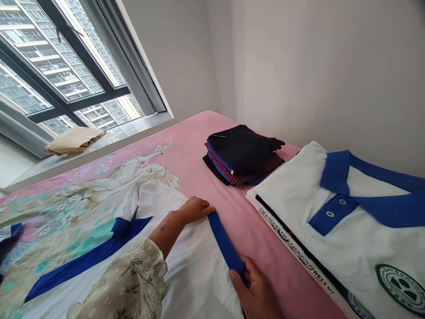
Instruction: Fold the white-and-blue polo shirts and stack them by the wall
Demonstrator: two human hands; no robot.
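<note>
A white garment with blue trim [186, 266] lies spread on the pink bed sheet [195, 137]. My left hand [195, 208] rests on the far end of its blue hem band [226, 243], fingers curled and pinching the edge. My right hand [257, 290] grips the near end of the same band, thumb on top. A white sleeve with a blue cuff [128, 212] lies folded over the garment's middle. My left sleeve has a pale leaf print.
A folded white polo with a blue collar [352, 221] tops a stack at the right. A pile of dark folded clothes [242, 155] sits behind it near the wall. A beige folded cloth [75, 139] lies on the window ledge.
</note>
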